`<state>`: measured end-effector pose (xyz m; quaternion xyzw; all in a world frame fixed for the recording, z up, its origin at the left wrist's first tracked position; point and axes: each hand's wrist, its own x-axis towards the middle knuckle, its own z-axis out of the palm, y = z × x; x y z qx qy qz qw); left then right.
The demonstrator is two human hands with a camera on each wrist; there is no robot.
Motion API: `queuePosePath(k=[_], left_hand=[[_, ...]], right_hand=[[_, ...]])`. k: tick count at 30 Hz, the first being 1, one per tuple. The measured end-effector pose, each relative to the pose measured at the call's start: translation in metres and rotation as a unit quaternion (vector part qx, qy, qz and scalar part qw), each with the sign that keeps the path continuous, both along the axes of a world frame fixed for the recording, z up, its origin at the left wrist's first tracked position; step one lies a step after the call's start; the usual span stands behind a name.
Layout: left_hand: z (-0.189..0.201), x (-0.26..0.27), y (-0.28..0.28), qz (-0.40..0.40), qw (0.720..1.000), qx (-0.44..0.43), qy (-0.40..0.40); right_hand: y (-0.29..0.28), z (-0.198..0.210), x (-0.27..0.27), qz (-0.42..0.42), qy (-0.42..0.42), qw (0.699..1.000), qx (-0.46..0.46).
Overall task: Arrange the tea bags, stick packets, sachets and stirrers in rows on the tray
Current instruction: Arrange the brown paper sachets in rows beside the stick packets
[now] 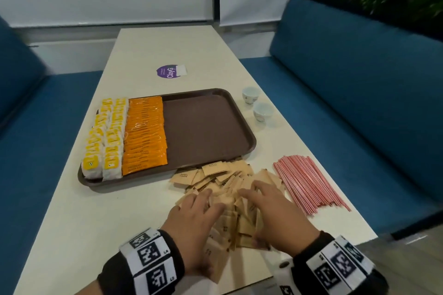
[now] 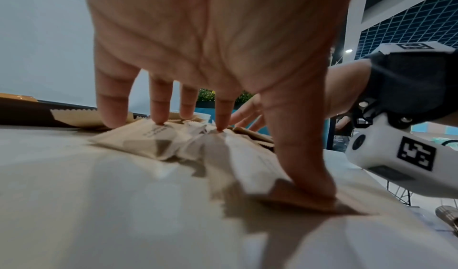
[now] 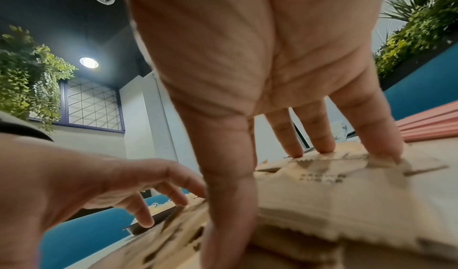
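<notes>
- Nearest the viewer, both of the person's hands rest on a loose heap of brown paper sachets (image 1: 227, 199) at the near end of the white table (image 1: 96, 223). The left hand (image 1: 191, 218) and right hand (image 1: 275, 213) lie spread, fingertips pressing down on the packets; neither grip has closed round anything. This looks like raking the pile together before lifting a batch.
- Just right of the heap, pink-striped stirrers (image 1: 309, 182) lie in a fanned bundle, not yet sorted.
- Beyond, touching the heap's far edge, sits the brown tray (image 1: 208, 124). Its left part holds two columns of yellow-labelled tea bags (image 1: 105, 136) and, beside them, a column of overlapping orange stick packets (image 1: 145, 132); the bare right half seems kept for sachets and stirrers.
- Farther right of the tray, two small white cups (image 1: 256, 105) stand on the table.
</notes>
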<state>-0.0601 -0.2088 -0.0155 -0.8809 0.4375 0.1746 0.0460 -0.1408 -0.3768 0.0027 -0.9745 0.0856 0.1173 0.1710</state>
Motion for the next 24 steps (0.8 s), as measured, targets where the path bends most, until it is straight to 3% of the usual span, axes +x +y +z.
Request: queuePosePath(k=[10, 18, 24], left_hand=[[-0.005, 0.023, 0.014, 0.063, 0.995, -0.08, 0.01], [-0.006, 0.021, 0.02, 0.138, 0.986, -0.067, 0.071], [-0.003, 0.024, 0.016, 0.22, 0.973, -0.043, 0.056]], right_hand=[[0.017, -0.013, 0.008, -0.016, -0.039, 0.998, 0.038], [0.008, -0.007, -0.005, -0.094, 0.002, 0.995, 0.015], [0.009, -0.014, 0.001, -0.062, -0.008, 0.997, 0.053]])
